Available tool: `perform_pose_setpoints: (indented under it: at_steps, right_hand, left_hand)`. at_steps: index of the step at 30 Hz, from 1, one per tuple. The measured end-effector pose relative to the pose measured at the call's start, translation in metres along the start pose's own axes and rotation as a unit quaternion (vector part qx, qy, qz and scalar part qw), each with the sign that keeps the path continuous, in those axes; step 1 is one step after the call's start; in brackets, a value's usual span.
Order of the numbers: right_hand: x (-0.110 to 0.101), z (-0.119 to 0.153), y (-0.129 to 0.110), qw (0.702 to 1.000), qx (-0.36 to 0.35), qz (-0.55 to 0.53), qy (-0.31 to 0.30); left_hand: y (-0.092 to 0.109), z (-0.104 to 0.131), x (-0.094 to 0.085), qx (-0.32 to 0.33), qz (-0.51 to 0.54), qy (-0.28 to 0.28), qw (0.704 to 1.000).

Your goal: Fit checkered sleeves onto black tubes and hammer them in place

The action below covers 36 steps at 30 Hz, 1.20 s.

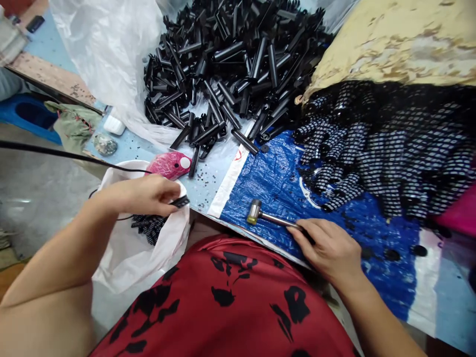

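My left hand [154, 194] is closed on a small black piece [180, 202] with pale marks, above the rim of a white-lined container [178, 225]. Dark patterned pieces [151, 228] lie inside that container. My right hand [330, 248] grips the handle of a small hammer [275, 218], whose silver head with a yellowish face is over the blue plastic sheet [275, 173]. Past the sheet rises a large heap of black tubes [230, 64]. Black pieces covered in pale squares [394, 153] are piled at the right.
A pink object [169, 165] with a white disc lies by the container. Behind it are a white case [114, 125] and clear plastic [107, 54]. Yellow worn cloth [401, 44] covers the back right. A black cable [74, 154] crosses the left, near a blue stool [29, 116].
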State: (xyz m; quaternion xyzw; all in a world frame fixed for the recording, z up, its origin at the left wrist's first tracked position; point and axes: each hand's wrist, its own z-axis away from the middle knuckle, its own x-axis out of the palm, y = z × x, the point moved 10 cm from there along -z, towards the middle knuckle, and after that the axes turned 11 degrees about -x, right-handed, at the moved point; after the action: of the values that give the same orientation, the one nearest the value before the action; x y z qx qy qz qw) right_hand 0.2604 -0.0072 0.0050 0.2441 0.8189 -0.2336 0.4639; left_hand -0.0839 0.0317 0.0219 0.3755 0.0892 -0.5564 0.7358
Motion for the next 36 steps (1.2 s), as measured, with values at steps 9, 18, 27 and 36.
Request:
perform_pose_setpoints:
  at_steps: [9, 18, 27, 36]
  right_hand:
    - [-0.004, -0.016, -0.004, 0.999, 0.030, -0.029, 0.016]
    - [-0.031, 0.019, 0.082, 0.971, 0.220, 0.073, -0.058]
    - [-0.022, 0.035, 0.114, 0.892, 0.373, 0.164, -0.195]
    - [-0.028, 0.076, 0.102, 0.821, 0.418, -0.344, 0.179]
  left_hand:
    - [0.007, -0.046, -0.041, -0.171, -0.218, 0.374, 0.885]
    - [0.013, -0.029, -0.061, -0.181, -0.227, 0.463, 0.837]
    - [0.029, -0.034, -0.020, -0.061, -0.034, 0.427, 0.901]
    - [0.012, -0.064, 0.013, -0.018, 0.536, 0.191, 0.822]
